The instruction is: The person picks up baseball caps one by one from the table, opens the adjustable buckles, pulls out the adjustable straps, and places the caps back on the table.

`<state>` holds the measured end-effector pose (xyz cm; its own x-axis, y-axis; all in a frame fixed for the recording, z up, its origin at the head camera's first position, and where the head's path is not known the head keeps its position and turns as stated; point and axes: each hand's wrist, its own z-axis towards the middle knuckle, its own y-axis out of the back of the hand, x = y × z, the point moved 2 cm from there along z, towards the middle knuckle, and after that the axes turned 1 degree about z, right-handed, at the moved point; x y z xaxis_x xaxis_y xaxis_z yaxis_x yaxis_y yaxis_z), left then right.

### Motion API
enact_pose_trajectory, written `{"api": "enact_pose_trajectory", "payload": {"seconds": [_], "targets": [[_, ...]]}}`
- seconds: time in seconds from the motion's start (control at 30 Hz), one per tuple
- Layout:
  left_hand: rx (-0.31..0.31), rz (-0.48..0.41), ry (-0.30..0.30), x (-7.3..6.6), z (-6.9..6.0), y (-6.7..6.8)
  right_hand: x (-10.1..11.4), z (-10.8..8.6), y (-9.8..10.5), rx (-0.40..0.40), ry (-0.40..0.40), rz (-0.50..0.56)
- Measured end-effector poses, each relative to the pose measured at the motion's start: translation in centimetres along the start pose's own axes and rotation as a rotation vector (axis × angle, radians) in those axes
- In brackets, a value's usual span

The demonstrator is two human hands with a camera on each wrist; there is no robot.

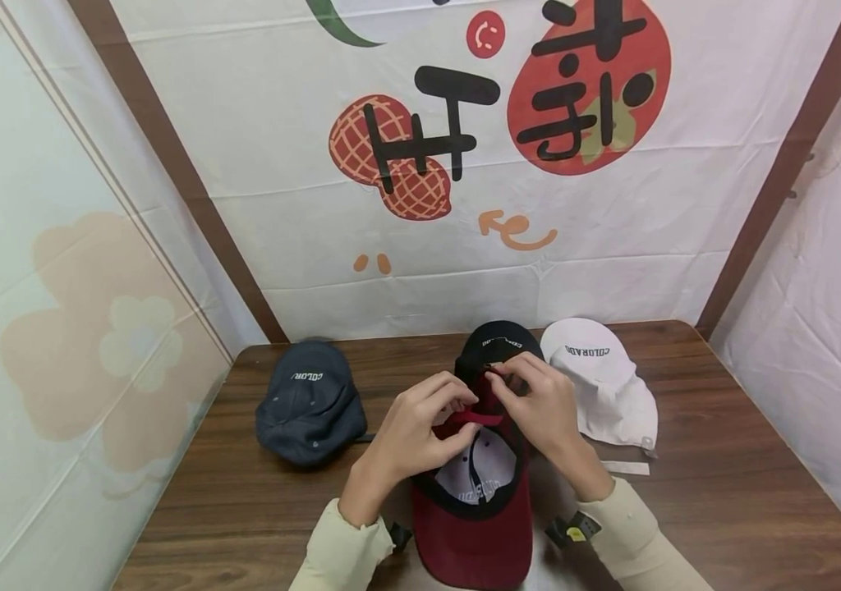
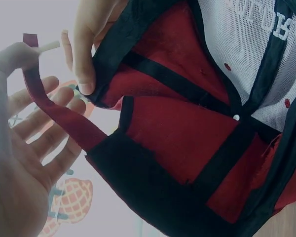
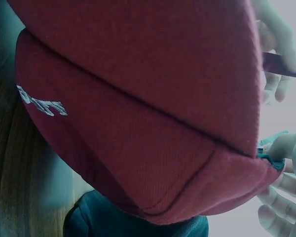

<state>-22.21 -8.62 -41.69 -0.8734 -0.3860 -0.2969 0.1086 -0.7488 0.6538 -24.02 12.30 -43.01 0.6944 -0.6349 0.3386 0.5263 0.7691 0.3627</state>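
A dark red cap (image 1: 474, 538) is held up with its brim toward the person and its black-taped inside showing. My left hand (image 1: 420, 427) pinches the cap's red strap (image 2: 74, 123) between thumb and fingers, on the left of the rear opening. On the other side, my right hand (image 1: 542, 402) grips the cap's back edge between thumb and fingers. In the left wrist view the left palm (image 2: 29, 168) faces the camera, its fingers behind the strap. The right wrist view shows the cap's red outer side (image 3: 138, 113), with the right fingers (image 3: 281, 197) at its edge.
A navy cap (image 1: 310, 410) lies at the left of the brown table (image 1: 199, 501). Behind the red cap sits a black cap (image 1: 498, 335). To its right is a white cap (image 1: 594, 377), with a pale strip (image 1: 626, 468) near it. A printed cloth hangs behind the table.
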Motion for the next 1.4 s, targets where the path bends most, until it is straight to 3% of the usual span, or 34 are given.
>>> {"api": "enact_pose_trajectory", "payload": {"seconds": [0.2,0.43,0.67,0.83,1.03,1.23,1.4], "targets": [[0.000,-0.007,-0.002,0.0,-0.1,0.1,0.2,0.0,0.0,-0.019,0.019,-0.014],[-0.044,0.048,0.012,0.2,0.1,0.1,-0.1,-0.2,-0.1,-0.006,0.001,-0.007],[-0.052,0.137,0.129,0.6,0.2,-0.1,-0.1,-0.2,0.0,0.018,-0.036,0.027],[0.010,0.239,0.205,0.9,0.0,-0.5,-0.1,-0.2,0.1,0.043,-0.050,0.036],[0.108,0.309,0.254,0.8,-0.1,-1.0,0.0,-0.1,0.2,0.043,-0.039,0.053],[0.202,0.333,0.303,0.9,-0.1,-1.5,0.2,0.0,0.3,0.041,-0.019,0.075],[0.246,0.330,0.308,0.9,-0.1,-1.8,0.3,0.1,0.5,0.051,-0.036,0.090]]}}
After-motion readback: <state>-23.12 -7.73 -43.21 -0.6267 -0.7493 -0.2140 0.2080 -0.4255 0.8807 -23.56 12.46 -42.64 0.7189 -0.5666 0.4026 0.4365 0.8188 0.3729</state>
